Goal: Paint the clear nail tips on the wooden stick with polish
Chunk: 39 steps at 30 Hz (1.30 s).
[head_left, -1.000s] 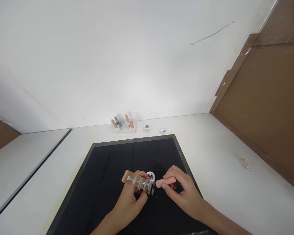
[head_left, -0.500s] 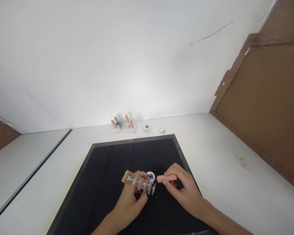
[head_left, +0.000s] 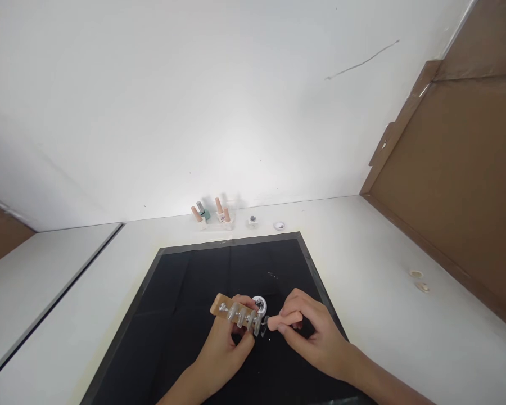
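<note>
My left hand (head_left: 225, 351) is closed on a tan wooden strip (head_left: 219, 305) that carries a row of several clear false nail tips (head_left: 247, 319), held just over a black mat (head_left: 181, 315). My right hand (head_left: 314, 332) pinches a peach-coloured brush handle (head_left: 284, 320), its end pointing left at the rightmost nail tip. A small round white jar (head_left: 259, 304) sits on the mat right behind the strip, between the two hands.
Against the white wall stand several nail polish bottles (head_left: 213, 214), a small pot (head_left: 253, 220) and a round lid (head_left: 279, 225). A brown board (head_left: 459, 185) leans at the right. Two small round discs (head_left: 419, 280) lie on the white table (head_left: 383, 292).
My right hand has dropped slightly and brought the peach handle down and left, closer to the nail tips. The left hand and strip have stayed put.
</note>
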Each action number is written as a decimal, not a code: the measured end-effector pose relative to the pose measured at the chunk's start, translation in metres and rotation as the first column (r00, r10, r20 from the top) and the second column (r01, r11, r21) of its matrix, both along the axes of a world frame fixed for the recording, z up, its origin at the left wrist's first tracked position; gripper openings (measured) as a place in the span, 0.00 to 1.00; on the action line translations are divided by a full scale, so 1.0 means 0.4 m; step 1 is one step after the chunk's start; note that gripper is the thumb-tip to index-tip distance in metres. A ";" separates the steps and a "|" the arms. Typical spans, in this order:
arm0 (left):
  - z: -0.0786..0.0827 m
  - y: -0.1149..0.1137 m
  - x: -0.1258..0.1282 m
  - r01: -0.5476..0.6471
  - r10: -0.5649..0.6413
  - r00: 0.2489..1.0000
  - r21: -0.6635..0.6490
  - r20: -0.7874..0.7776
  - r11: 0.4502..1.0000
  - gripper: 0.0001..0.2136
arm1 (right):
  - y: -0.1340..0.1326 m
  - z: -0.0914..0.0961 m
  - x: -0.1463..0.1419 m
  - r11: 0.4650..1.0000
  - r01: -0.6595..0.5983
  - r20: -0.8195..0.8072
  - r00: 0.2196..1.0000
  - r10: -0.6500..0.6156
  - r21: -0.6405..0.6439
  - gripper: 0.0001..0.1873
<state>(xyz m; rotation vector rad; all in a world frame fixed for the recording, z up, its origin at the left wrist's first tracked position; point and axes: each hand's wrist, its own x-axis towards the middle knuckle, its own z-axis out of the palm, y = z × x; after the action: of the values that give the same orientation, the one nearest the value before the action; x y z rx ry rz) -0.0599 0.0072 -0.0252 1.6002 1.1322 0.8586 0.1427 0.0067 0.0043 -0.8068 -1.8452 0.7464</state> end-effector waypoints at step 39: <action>-0.008 0.004 -0.002 -0.002 0.003 1.000 0.028 -0.010 1.000 0.14 | -0.003 -0.006 -0.001 0.961 -0.023 0.083 0.997 0.000 0.277 0.10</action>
<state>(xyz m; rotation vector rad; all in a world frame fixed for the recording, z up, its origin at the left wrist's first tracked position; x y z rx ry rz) -0.0607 0.0090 -0.0285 1.6282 1.1343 0.8722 0.1425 0.0055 0.0017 -0.6529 -1.9752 0.4517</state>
